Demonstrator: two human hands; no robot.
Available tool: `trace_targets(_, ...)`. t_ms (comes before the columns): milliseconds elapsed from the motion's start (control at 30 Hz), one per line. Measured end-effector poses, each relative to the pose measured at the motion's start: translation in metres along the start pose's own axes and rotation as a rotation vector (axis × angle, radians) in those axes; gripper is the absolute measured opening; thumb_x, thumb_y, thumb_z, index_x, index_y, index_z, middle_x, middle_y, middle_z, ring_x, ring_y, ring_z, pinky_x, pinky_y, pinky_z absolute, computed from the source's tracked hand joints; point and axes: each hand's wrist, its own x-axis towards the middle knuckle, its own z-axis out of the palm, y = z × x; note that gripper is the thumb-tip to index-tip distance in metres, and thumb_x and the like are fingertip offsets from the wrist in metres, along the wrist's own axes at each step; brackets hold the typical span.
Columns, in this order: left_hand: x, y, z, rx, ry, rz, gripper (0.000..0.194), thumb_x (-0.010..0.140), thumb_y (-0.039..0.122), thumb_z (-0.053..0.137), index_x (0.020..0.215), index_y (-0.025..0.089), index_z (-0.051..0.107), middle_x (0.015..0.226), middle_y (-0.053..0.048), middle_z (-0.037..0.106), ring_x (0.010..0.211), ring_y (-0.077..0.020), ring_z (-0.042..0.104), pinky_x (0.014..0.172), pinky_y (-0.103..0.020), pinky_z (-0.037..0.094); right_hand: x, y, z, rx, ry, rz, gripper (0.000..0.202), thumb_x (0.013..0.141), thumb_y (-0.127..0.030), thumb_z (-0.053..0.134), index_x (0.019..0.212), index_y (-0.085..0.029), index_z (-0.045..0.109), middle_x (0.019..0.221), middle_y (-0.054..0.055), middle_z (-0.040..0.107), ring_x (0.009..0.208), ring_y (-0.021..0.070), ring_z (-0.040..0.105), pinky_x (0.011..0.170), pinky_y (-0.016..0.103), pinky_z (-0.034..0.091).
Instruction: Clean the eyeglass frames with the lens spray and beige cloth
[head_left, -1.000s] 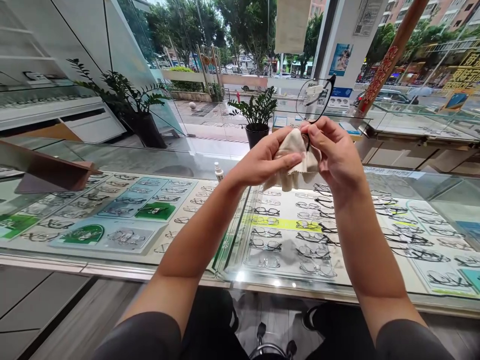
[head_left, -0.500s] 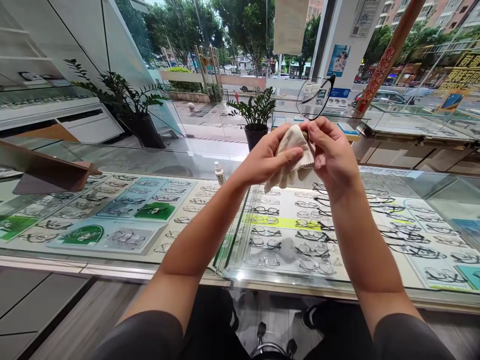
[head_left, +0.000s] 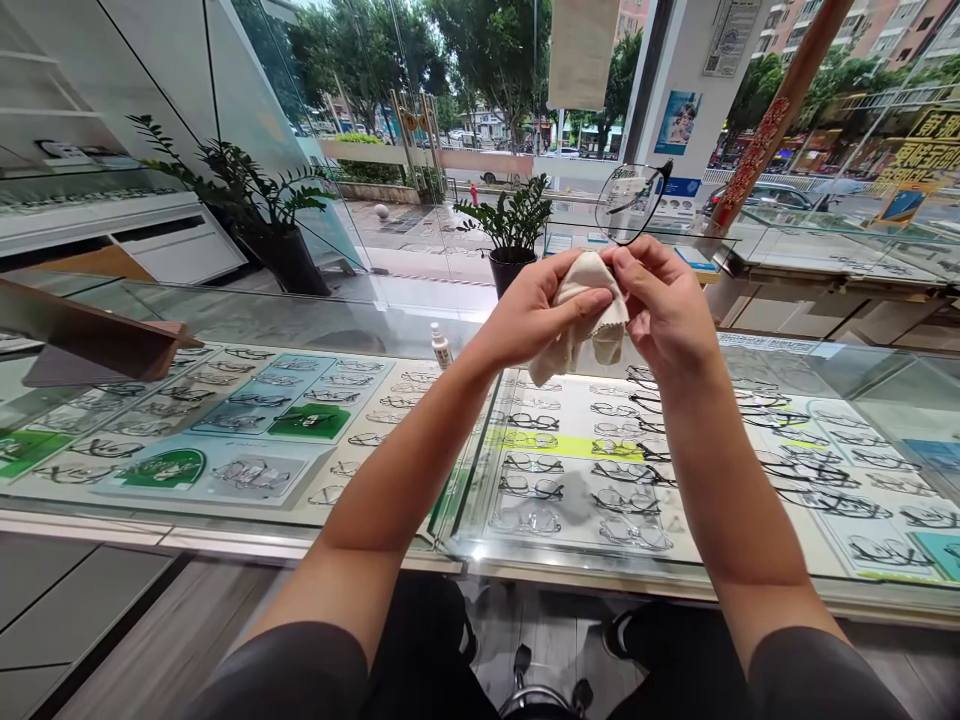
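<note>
A cloth (head_left: pixel 589 273) is pinched by the left hand (head_left: pixel 534 312); glasses (head_left: pixel 631 206), one lens above the right hand (head_left: pixel 669 300), are pinched there.

Eyeglasses (head_left: pixel 628 205) partly hidden by a cloth (head_left: pixel 589 275) and two hands.
One lens shows above the right hand (head_left: pixel 671 305); the rest of the frame is lost behind cloth and fingers. Most of the left hand's (head_left: pixel 536 317) fingers disappear behind the cloth. Print on the white bottle (head_left: pixel 439 345) and the upper notice (head_left: pixel 730 38) is too small to read. The brown stand (head_left: pixel 82 325) runs off the left edge, the yellow lettering (head_left: pixel 926 148) off the right.
</note>
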Motion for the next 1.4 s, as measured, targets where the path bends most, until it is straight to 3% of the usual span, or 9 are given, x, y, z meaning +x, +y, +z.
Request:
trace_targets(100,-0.001,0.0,0.007,0.014,0.041,0.026,0.052,0.083,0.065,0.089,0.098,0.017,0.074,0.083,-0.003,0.069,0.084,-0.0195,0.069,0.074,-0.029,0.053,-0.001,0.0,0.002,0.005,-0.007,0.005,0.041,0.078,-0.06,0.095,0.092,-0.028,0.071,0.105,0.0,0.078,0.107,0.021,0.075,0.086,0.035,0.066)
trace_targets(267,-0.002,0.001,0.011,0.087,0.079,0.083,0.051,0.098,0.069,0.07,0.096,0.019,0.074,0.078,-0.001,0.065,0.076,-0.0163,0.063,0.068,-0.028,0.049,-0.001,-0.001,0.002,-0.013,-0.017,0.027,0.045,0.077,-0.063,0.094,0.099,-0.029,0.073,0.106,0.001,0.078,0.112,0.0231,0.075,0.088,0.036,0.067)
trace_targets(500,0.005,0.007,-0.01,0.071,-0.11,0.056,0.051,0.096,0.069,0.072,0.09,0.018,0.071,0.081,-0.002,0.066,0.075,-0.0151,0.061,0.072,-0.029,0.051,-0.004,-0.012,0.001,-0.057,-0.063,0.02,0.042,0.077,-0.06,0.096,0.094,-0.027,0.074,0.099,0.001,0.079,0.105,0.0219,0.076,0.09,0.038,0.066)
trace_targets(700,0.005,0.013,-0.016,0.038,-0.164,-0.028,0.048,0.089,0.066,0.082,0.09,0.019,0.071,0.08,-0.003,0.066,0.077,-0.0171,0.063,0.073,-0.029,0.053,-0.004,-0.014,0.001,-0.069,-0.05,0.016,0.044,0.075,-0.061,0.097,0.092,-0.028,0.074,0.095,0.001,0.078,0.102,0.0212,0.075,0.091,0.039,0.066)
trace_targets(933,-0.001,0.006,-0.005,-0.07,-0.028,-0.071,0.05,0.075,0.058,0.097,0.092,0.019,0.071,0.074,-0.001,0.06,0.073,-0.0194,0.065,0.068,-0.03,0.052,-0.003,-0.008,0.0,-0.065,-0.031,0.026,0.046,0.074,-0.064,0.096,0.093,-0.029,0.072,0.097,0.002,0.076,0.107,0.0237,0.074,0.087,0.039,0.067)
trace_targets(1067,-0.002,-0.001,0.011,-0.064,0.055,-0.035,0.05,0.082,0.066,0.089,0.093,0.02,0.071,0.078,-0.002,0.062,0.079,-0.0205,0.066,0.071,-0.031,0.053,-0.002,-0.008,-0.001,-0.08,-0.017,0.024,0.046,0.076,-0.065,0.095,0.094,-0.029,0.072,0.097,0.002,0.075,0.108,0.0242,0.074,0.086,0.04,0.067)
trace_targets(1167,-0.001,-0.003,0.012,-0.06,0.09,-0.025,0.049,0.09,0.069,0.08,0.092,0.02,0.072,0.078,-0.003,0.062,0.081,-0.0212,0.066,0.07,-0.031,0.052,-0.002,-0.009,-0.001,-0.095,-0.011,0.032,0.046,0.076,-0.065,0.094,0.095,-0.029,0.074,0.097,0.001,0.075,0.108,0.0233,0.074,0.088,0.039,0.066)
trace_targets(1400,0.002,0.005,-0.013,-0.074,-0.082,-0.088,0.045,0.083,0.06,0.09,0.089,0.018,0.075,0.077,-0.004,0.066,0.077,-0.0201,0.065,0.069,-0.03,0.051,-0.002,-0.009,-0.001,-0.068,-0.026,0.041,0.046,0.074,-0.063,0.097,0.09,-0.028,0.072,0.098,0.001,0.076,0.105,0.0229,0.074,0.085,0.039,0.066)
